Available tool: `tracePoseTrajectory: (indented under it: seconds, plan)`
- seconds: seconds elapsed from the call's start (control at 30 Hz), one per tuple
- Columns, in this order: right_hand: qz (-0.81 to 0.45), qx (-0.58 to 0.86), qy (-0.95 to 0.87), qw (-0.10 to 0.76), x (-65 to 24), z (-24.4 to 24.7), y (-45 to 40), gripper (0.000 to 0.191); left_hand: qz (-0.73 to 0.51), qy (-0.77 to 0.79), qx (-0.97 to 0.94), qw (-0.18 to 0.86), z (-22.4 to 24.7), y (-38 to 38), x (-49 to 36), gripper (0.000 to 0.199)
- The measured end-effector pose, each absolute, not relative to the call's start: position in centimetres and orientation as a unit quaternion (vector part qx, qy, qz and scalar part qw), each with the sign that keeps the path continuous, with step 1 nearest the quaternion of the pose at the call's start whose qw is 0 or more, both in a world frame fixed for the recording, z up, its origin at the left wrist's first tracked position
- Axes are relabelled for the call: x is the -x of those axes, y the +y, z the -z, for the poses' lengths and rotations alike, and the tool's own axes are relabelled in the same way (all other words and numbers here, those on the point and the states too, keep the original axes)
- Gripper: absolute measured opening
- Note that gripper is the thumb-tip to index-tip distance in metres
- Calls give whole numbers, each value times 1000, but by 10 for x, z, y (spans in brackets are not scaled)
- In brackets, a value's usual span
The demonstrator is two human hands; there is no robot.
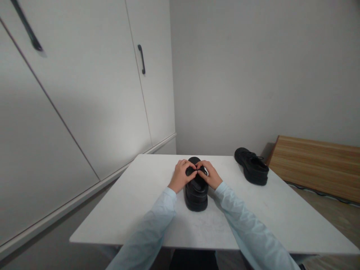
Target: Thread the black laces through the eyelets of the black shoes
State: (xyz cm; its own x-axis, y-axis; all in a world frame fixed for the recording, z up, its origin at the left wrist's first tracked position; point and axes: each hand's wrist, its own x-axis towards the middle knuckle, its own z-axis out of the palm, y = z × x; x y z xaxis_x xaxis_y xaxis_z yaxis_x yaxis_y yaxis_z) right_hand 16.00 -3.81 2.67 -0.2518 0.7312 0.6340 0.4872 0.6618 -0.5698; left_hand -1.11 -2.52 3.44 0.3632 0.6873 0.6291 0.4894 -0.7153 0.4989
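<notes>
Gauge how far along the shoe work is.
Looks done: perhaps the far shoe, set aside with laces in place; too small to tell if tied. In hand: the near shoe, left hand and right hand pinching at its lacing. Left: likely that lacing; fingers hide any knot.

The counter offers open surface on its left, from near edge to far edge, where a hand could slide across unhindered. The middle is taken up by a black shoe, with both hands over it, and the two forearms block the near approach on either side of it. Right of that shoe lies an open lane, its near part crossed by the right sleeve. At the far right, a second black shoe bars the way; the near right corner is open. Beyond the far edge, the wall limits reach.
</notes>
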Motion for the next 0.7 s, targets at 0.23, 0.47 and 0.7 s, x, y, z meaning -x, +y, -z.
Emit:
tracePoseTrajectory:
  seconds: [0.23,0.47,0.7]
  plan:
    - [-89,403,-798,439,-161,-25,-38,8,-432,351,-821,129,-31,-22,10,8]
    - [-61,422,-813,397,-161,-28,-41,9,-443,348,-815,135,-29,-22,9,9]
    - [-58,425,-822,375,-160,-34,-44,11,-437,345,-818,144,-27,-20,10,10]
